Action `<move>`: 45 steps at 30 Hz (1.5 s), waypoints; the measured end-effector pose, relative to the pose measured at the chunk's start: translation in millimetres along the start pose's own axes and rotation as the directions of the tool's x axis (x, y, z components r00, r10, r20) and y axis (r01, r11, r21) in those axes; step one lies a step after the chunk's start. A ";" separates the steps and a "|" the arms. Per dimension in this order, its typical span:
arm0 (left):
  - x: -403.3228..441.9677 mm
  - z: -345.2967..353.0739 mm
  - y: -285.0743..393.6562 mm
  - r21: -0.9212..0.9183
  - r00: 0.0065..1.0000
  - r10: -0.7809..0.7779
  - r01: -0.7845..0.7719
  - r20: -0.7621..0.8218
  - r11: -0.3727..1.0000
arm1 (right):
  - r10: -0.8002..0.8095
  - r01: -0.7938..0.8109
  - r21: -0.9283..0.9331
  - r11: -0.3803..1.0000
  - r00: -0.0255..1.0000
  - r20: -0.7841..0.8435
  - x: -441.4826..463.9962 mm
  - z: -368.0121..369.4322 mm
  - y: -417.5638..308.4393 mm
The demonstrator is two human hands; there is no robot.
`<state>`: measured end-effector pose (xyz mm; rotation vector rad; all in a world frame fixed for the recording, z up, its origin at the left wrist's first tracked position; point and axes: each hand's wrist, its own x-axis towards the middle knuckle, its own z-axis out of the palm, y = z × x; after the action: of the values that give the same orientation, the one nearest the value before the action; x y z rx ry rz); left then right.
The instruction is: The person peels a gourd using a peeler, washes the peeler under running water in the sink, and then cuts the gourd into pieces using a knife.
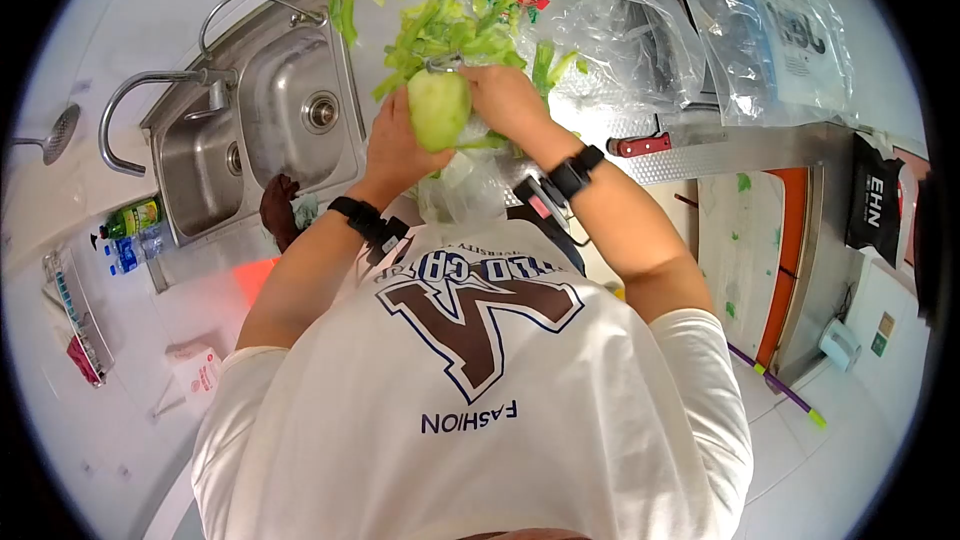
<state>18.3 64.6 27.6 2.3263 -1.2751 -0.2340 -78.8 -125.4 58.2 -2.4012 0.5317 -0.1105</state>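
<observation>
A large, rounded, pale green vegetable (pixel 439 112), mostly bare of skin, is held over the counter by my left hand (pixel 393 148), whose fingers wrap its left side and underside. My right hand (pixel 505 103) closes round a metal peeler (pixel 444 62), which sits at the vegetable's top end. Its handle is mostly hidden in the fingers. Beyond both hands lies a heap of green peelings (pixel 435 28), with a few loose strips (pixel 342 18) off to the left. Clear plastic (pixel 462 190) shows below the vegetable, close to my body.
At left is a double steel sink (pixel 300 105) with a curved faucet (pixel 125 115). A red-handled knife (pixel 640 145) lies on the counter's right. Clear plastic bags (pixel 610 0) cover the back right. A dark brown cloth (pixel 280 210) hangs at the sink's front edge.
</observation>
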 end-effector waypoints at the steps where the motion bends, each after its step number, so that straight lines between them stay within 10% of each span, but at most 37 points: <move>1: -1.8 -4.3 7.5 0.001 1.000 0.000 0.000 -0.001 1.000 | 0.007 -0.007 -0.047 0.999 1.000 0.006 10.3 6.9 2.8; 6: -7.3 -9.6 22.0 0.083 0.996 0.079 -0.083 0.047 0.993 | 0.089 -0.059 0.213 0.975 0.987 -0.135 1.9 -34.2 3.5; 12: -5.2 -16.3 21.8 0.046 0.996 0.022 -0.026 0.089 0.999 | 0.022 -0.041 0.163 0.986 0.993 0.117 -56.9 -49.7 2.4; 30: 13.2 -5.5 0.7 -0.063 0.960 -0.244 0.254 0.136 0.965 | -0.007 0.017 -0.093 0.996 0.995 0.098 38.0 22.2 -8.8; 35: 1.3 -7.3 19.4 0.137 0.999 -0.038 0.032 0.039 0.990 | 0.118 -0.102 -0.168 0.980 0.989 0.086 80.1 43.5 11.6; 37: -2.8 -8.1 19.1 0.149 1.000 -0.023 0.021 0.013 0.989 | 0.002 0.052 0.178 0.983 0.958 -0.286 77.0 27.3 39.1; 42: -1.2 -11.0 13.0 0.104 0.998 -0.054 0.049 0.045 0.993 | 0.331 -0.310 0.409 0.858 0.943 0.020 13.2 -55.1 48.1; 45: 3.3 -12.5 7.8 0.074 0.988 -0.120 0.113 0.095 0.991 | 0.440 -0.516 0.649 0.559 0.848 0.295 -8.8 -63.8 56.0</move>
<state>18.8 62.4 42.5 2.4788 -1.2116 -0.3546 -119.8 -198.8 72.8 -1.4200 0.8931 0.0460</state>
